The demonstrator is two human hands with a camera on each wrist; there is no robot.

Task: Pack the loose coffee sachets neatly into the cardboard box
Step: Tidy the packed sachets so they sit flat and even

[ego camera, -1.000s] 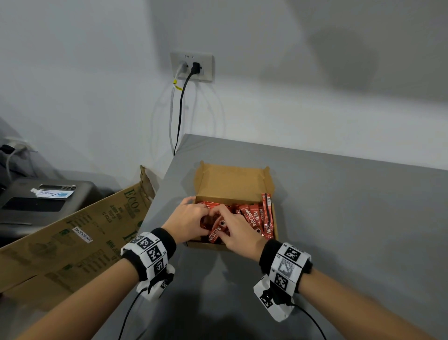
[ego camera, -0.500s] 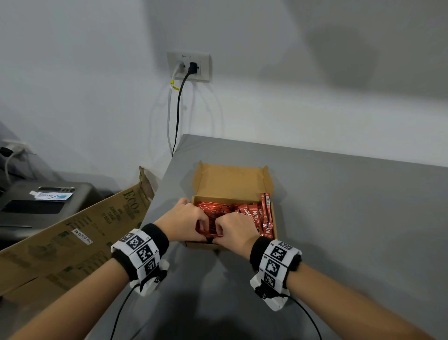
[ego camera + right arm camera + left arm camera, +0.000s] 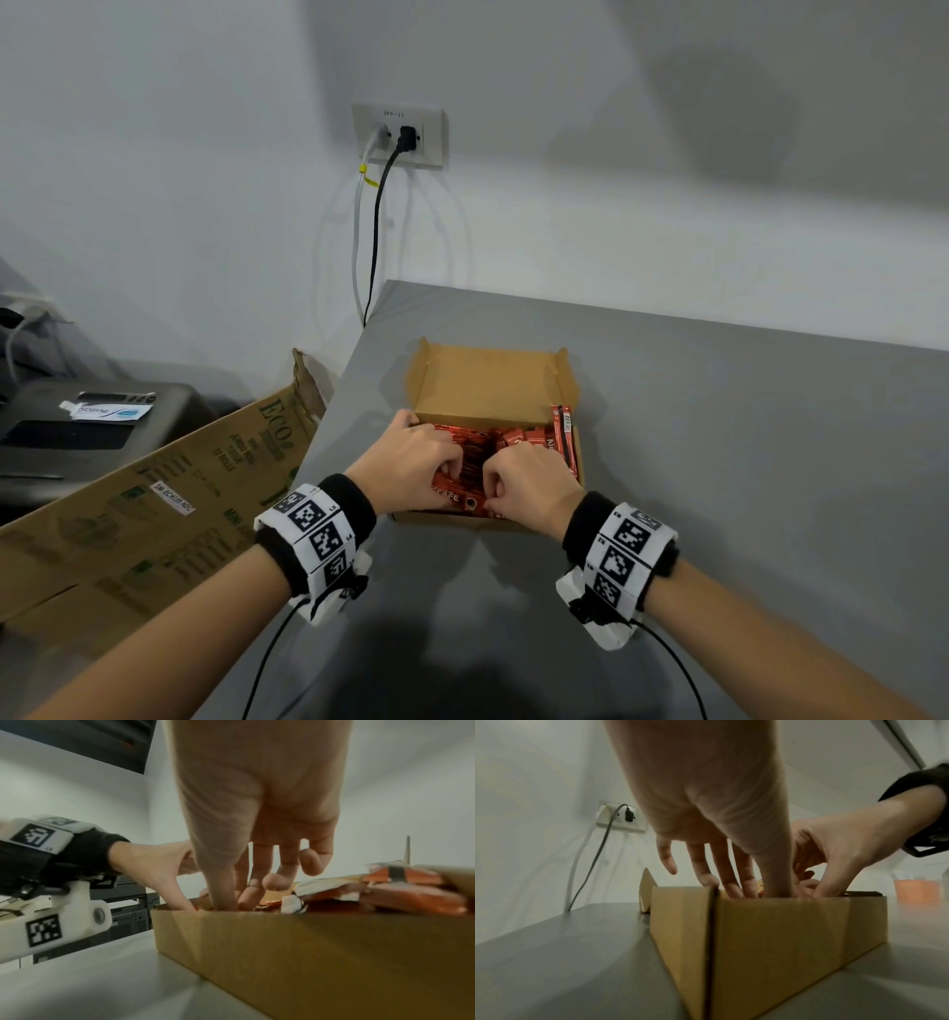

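An open cardboard box (image 3: 488, 380) stands near the grey table's left edge, its lid flap raised at the back. Red coffee sachets (image 3: 534, 439) fill its near half, and a few stand on edge against the right wall (image 3: 565, 437). My left hand (image 3: 441, 473) and right hand (image 3: 500, 483) sit side by side inside the box's near left part. Their fingers curl down over a bunch of sachets, with the thumbs at the near ends. In the left wrist view my left hand (image 3: 744, 888) dips behind the box wall (image 3: 770, 933). The right wrist view shows my right hand (image 3: 239, 898) beside piled sachets (image 3: 411, 896).
A large printed carton (image 3: 154, 503) leans against the table's left side, with a dark machine (image 3: 77, 437) behind it. A wall socket (image 3: 400, 136) with two cables is above the table's far left corner. Bare grey tabletop (image 3: 744, 462) lies right of the box.
Both hands have drawn together and toward the box's near wall. The sachet that was tilted up between them a second ago now lies down among the others.
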